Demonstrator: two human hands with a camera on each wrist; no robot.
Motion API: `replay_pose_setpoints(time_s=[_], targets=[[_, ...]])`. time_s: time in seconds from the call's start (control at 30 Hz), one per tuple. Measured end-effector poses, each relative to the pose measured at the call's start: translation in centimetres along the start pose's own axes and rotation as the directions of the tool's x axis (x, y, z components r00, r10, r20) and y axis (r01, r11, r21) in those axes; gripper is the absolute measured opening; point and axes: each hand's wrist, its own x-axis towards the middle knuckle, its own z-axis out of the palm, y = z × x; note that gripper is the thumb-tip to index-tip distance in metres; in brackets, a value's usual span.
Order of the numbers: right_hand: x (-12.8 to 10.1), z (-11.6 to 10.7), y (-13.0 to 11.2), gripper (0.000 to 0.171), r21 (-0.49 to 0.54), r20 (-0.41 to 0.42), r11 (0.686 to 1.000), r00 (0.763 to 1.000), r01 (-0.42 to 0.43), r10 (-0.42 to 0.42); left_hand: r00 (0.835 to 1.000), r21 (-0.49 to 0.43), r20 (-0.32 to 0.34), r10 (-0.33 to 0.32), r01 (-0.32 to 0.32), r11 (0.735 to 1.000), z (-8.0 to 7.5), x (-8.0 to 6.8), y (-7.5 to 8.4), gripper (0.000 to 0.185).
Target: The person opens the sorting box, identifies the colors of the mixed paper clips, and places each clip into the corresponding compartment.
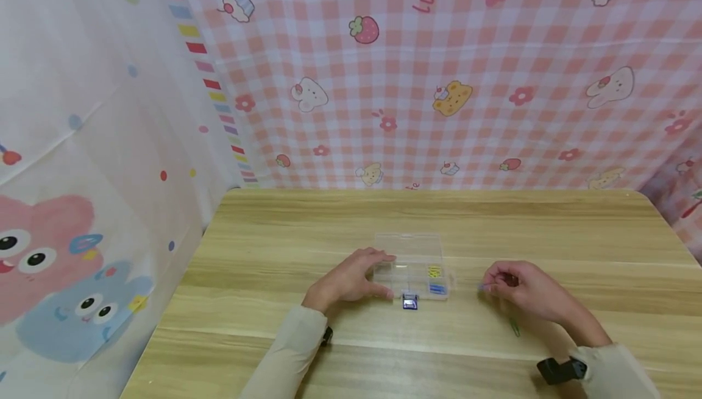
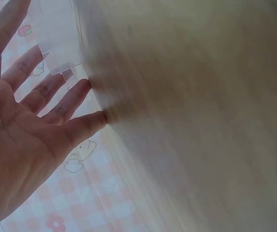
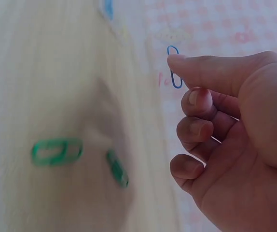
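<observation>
A clear plastic compartment box (image 1: 408,280) lies on the table with its lid raised at the back. Yellow pieces (image 1: 434,271) and blue pieces (image 1: 437,289) fill two compartments on its right side. At the box's left end rests my left hand (image 1: 351,274), its fingers extended and spread; in the left wrist view two fingertips touch the table. My right hand (image 1: 521,289), right of the box, pinches a blue paper clip (image 3: 173,77) between thumb and index finger. Below that hand lie a green paper clip (image 3: 64,151) and a second green paper clip (image 3: 117,168).
A small dark blue and silver item (image 1: 409,301) sits at the box's front edge; its kind is unclear. The wooden table (image 1: 274,222) ends at a pink checked cloth (image 1: 340,82) behind, with a patterned white cloth (image 1: 153,112) on the left.
</observation>
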Motion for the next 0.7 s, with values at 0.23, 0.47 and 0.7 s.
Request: replay_pose_setpoints(time_s=[0.23, 0.47, 0.7], targets=[[1.5, 0.6, -1.4, 0.011, -0.010, 0.000, 0.999, 0.999, 0.042, -0.042, 1.000, -0.005, 0.001, 0.001, -0.001, 1.000, 0.0, 0.0, 0.0, 0.071], [2.6, 1.0, -2.5, 0.012, -0.018, 0.009, 0.999, 0.999, 0.037, -0.037, 1.000, 0.005, 0.001, 0.013, -0.013, 1.000, -0.1, -0.1, 0.0, 0.071], [3.4, 1.4, -3.1, 0.014, -0.012, 0.019, 1.000, 1.000, 0.024, -0.023, 1.000, 0.004, 0.002, 0.023, -0.023, 1.000, -0.1, -0.1, -0.1, 0.071]])
